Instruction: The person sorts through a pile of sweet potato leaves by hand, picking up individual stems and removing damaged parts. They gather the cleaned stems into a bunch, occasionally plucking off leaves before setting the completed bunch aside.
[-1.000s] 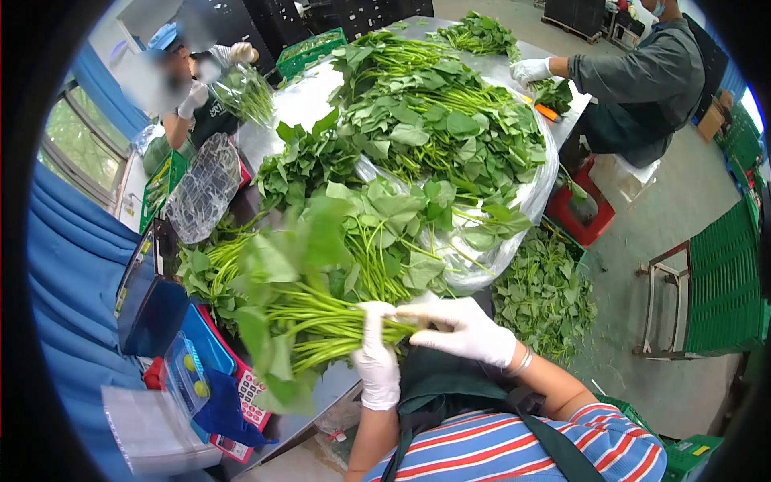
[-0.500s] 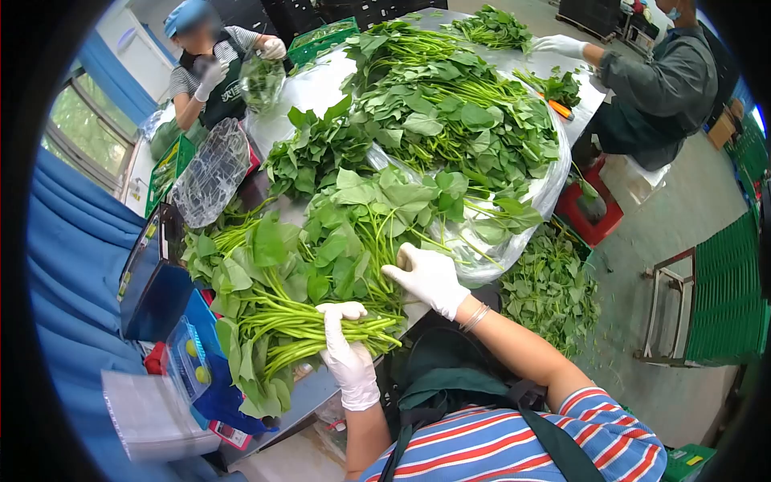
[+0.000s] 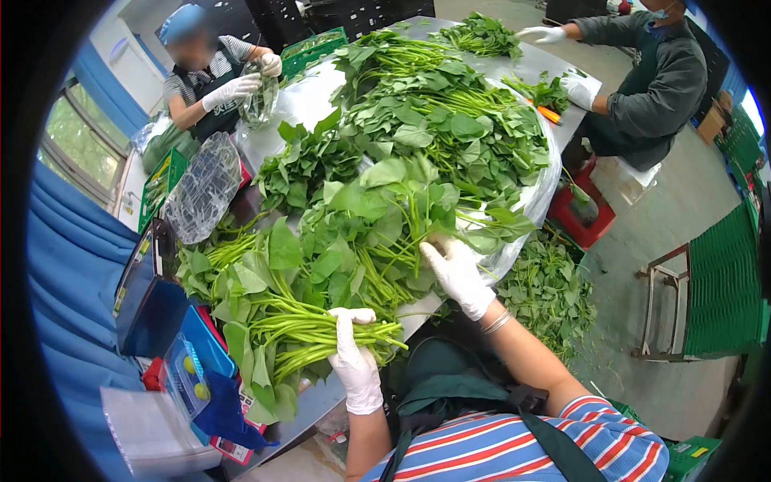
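My left hand [image 3: 354,363], in a white glove, is wrapped round a thick bunch of leafy green stems [image 3: 309,331]. The cut ends point right past my fingers, and the broad leaves hang to the left. Farther right, my gloved right hand [image 3: 459,277] pinches a few leafy green stems [image 3: 415,210] at the near edge of the pile. Leaves partly hide its fingertips. Loose greens [image 3: 341,249] lie between my hands and beyond them. A larger heap of the same greens [image 3: 450,120] rests on clear plastic sheeting [image 3: 536,193] in the middle of the table.
Across the table at left, a co-worker [image 3: 210,80] handles a clear bag of greens; another [image 3: 654,88] reaches over the far right. An orange-handled tool [image 3: 549,113] lies there. Plastic bags [image 3: 201,189] and a blue tray [image 3: 207,341] are at left. A red stool [image 3: 590,210] stands right.
My right hand has moved slightly right, with leafy stems lifted by it. My left hand keeps its bunch. The left co-worker's hands have come together at the bag; the right co-worker's second hand now shows.
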A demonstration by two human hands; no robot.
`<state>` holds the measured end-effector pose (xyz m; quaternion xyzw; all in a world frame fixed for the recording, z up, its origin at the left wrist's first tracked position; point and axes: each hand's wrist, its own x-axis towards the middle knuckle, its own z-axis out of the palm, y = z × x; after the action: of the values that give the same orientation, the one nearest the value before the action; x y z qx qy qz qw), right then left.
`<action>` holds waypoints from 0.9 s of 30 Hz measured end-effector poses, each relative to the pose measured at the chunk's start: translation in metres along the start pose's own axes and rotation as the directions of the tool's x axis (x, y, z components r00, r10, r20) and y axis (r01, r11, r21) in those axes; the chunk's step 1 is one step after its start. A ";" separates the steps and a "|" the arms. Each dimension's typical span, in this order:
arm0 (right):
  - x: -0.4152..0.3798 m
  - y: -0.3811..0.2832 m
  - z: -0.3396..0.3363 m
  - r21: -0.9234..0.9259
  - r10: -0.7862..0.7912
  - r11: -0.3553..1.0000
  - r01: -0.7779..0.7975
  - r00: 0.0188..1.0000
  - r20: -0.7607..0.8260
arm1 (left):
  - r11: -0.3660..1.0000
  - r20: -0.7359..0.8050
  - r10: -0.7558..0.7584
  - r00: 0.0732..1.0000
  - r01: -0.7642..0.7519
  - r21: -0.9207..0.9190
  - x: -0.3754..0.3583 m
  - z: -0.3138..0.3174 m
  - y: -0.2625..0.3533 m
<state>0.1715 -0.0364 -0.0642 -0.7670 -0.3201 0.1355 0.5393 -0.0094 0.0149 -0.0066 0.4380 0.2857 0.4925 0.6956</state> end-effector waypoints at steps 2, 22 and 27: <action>-0.001 -0.006 0.004 0.096 0.065 0.992 -0.079 0.987 0.145 | 1.000 0.005 -0.019 1.000 0.019 0.002 -0.002 0.001 -0.003; 0.026 0.021 -0.063 -0.015 -0.230 0.968 0.252 0.854 -0.467 | 0.999 -0.035 -0.035 0.999 0.036 0.009 -0.006 0.010 -0.004; 0.033 0.026 -0.087 0.586 0.182 0.764 0.271 0.780 -0.598 | 0.999 -0.027 -0.015 1.000 0.016 0.035 -0.005 0.013 -0.007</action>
<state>0.2535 -0.0851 -0.0503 -0.5262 -0.0764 -0.0383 0.8461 0.0026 0.0048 -0.0068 0.4415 0.3071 0.4876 0.6878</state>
